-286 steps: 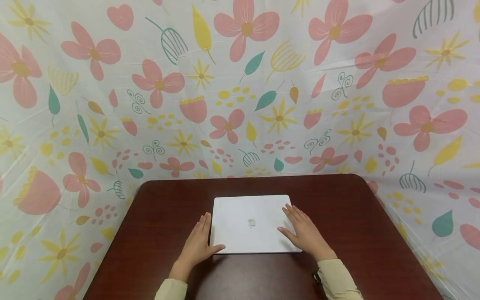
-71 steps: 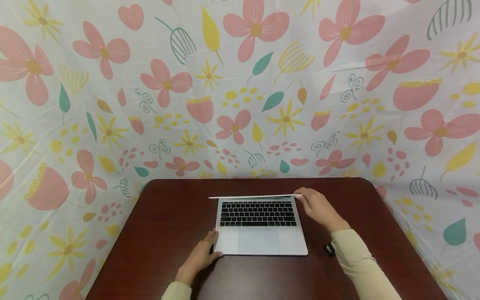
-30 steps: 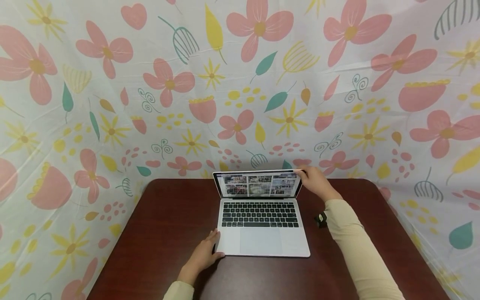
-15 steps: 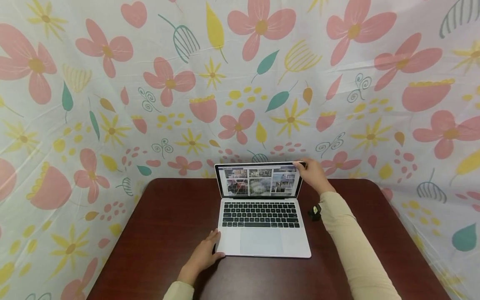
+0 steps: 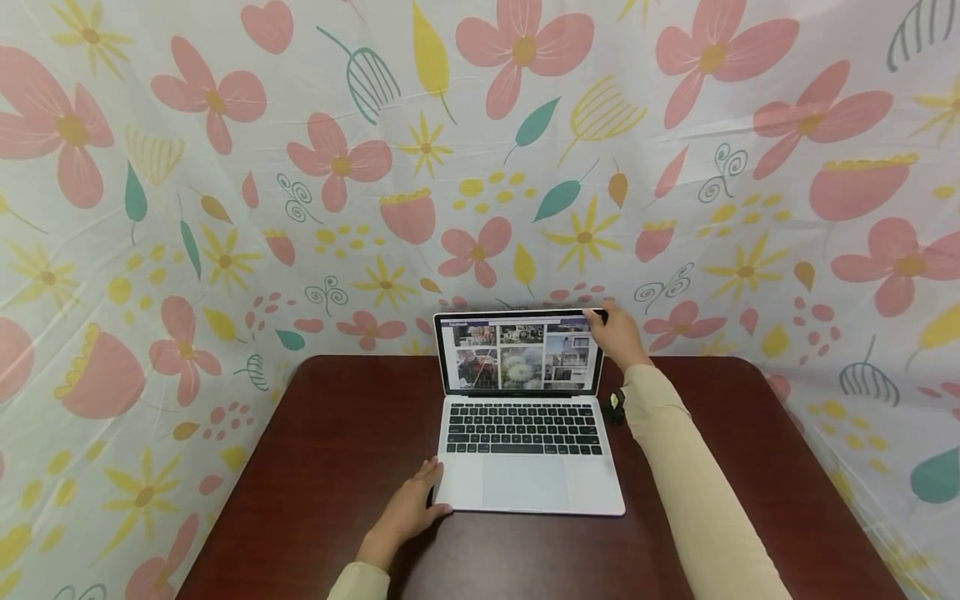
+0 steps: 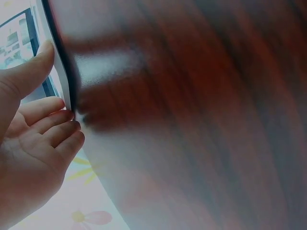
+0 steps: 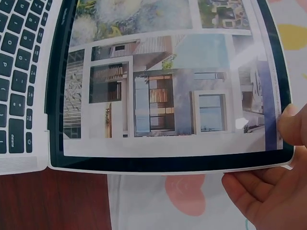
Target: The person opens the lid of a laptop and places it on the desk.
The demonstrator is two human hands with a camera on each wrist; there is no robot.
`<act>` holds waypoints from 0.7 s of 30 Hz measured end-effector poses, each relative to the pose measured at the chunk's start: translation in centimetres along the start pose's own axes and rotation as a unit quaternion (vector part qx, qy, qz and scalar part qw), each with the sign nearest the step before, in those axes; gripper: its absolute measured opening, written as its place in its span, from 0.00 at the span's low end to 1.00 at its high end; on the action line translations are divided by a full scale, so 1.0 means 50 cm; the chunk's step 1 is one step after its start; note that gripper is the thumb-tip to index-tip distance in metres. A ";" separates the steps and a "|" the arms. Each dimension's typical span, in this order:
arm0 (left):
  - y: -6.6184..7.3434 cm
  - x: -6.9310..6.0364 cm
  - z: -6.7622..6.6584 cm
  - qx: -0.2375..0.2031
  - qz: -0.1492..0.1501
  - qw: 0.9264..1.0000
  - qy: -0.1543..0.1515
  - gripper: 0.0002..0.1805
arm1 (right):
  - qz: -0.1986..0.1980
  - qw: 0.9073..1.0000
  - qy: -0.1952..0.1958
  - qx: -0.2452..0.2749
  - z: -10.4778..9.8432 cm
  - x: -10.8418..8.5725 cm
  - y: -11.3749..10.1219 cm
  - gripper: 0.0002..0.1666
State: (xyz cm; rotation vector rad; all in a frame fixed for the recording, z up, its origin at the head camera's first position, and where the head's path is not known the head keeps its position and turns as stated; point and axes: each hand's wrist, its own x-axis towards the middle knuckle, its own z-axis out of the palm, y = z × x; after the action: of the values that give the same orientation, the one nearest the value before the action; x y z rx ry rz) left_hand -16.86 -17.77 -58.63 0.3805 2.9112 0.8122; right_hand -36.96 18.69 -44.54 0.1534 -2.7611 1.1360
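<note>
A silver laptop (image 5: 525, 483) lies on the table, its lid raised and its lit screen (image 5: 517, 358) showing a page of photos. My right hand (image 5: 619, 335) pinches the lid's upper right corner, thumb on the screen side and fingers behind. The right wrist view shows this right hand (image 7: 268, 191) at the corner of the lid, beside a large photo of a building. My left hand (image 5: 407, 506) rests against the base's front left corner, fingers along the side and thumb at the front edge. In the left wrist view, the left hand (image 6: 41, 139) has its fingers lightly bent at the laptop's edge.
The dark red wooden table (image 5: 337, 417) has rounded far corners. A white cloth (image 5: 480, 167) with pink, yellow and green flowers hangs behind and beside it. A small dark object (image 5: 617, 407) shows at the right wrist.
The laptop was closed under both hands. My right hand has swung the lid up and back, and the screen has come into full view. The left hand has stayed at the front left corner lately.
</note>
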 end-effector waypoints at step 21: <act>0.001 -0.002 -0.003 0.003 -0.006 1.000 -0.004 0.38 | 0.036 0.998 0.036 -0.048 0.040 0.057 0.007 0.33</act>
State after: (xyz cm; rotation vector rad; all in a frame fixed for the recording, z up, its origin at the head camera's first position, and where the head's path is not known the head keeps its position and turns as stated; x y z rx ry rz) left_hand -16.77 -17.82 -58.47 0.3670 2.9069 0.7974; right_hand -40.02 17.45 -45.68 0.0033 -2.7711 1.0015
